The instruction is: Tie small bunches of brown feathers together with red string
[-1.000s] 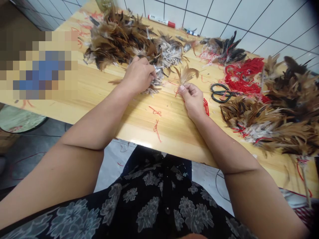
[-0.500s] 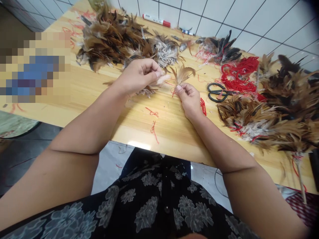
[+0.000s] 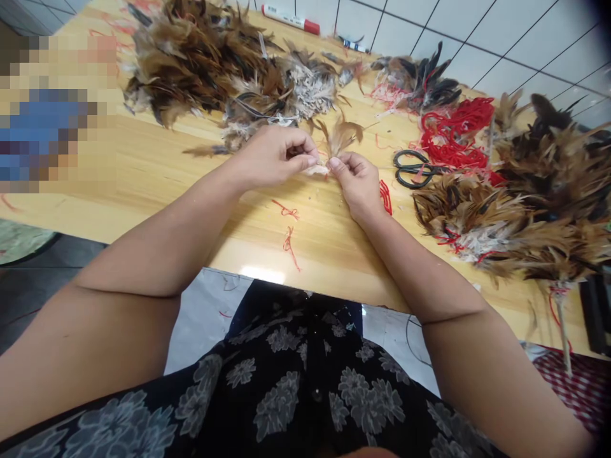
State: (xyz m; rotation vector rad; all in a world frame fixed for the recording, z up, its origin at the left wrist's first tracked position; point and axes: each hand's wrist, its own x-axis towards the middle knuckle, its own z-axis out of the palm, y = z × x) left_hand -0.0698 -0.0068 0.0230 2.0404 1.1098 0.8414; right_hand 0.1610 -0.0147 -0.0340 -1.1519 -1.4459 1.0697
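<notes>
My right hand (image 3: 359, 186) is closed, pinching a small bunch of brown feathers (image 3: 344, 136) between thumb and finger, tips pointing up. Pale, fluffy feather ends (image 3: 317, 170) stick out to the left of this pinch, with a bit of red thread by them. My left hand (image 3: 281, 156) is closed just left of the bunch, its thumb and fingers pressed together over those pale ends. What it grips is too small to make out. Two short knotted pieces of red thread, one an upper piece (image 3: 286, 210) and one a lower piece (image 3: 289, 247), lie on the wooden table (image 3: 248, 235) below my hands.
Black-handled scissors (image 3: 414, 169) lie right of my hands beside a red yarn heap (image 3: 458, 130). Large feather piles stand back left (image 3: 191, 57) and right (image 3: 539, 191). A red-capped marker (image 3: 291, 20) lies by the tiled wall. A blurred patch (image 3: 42, 127) covers the left.
My left hand has come down and closer to my right hand, narrowing the gap at the pale feather ends. The right hand still pinches the bunch. The whole view has shifted slightly.
</notes>
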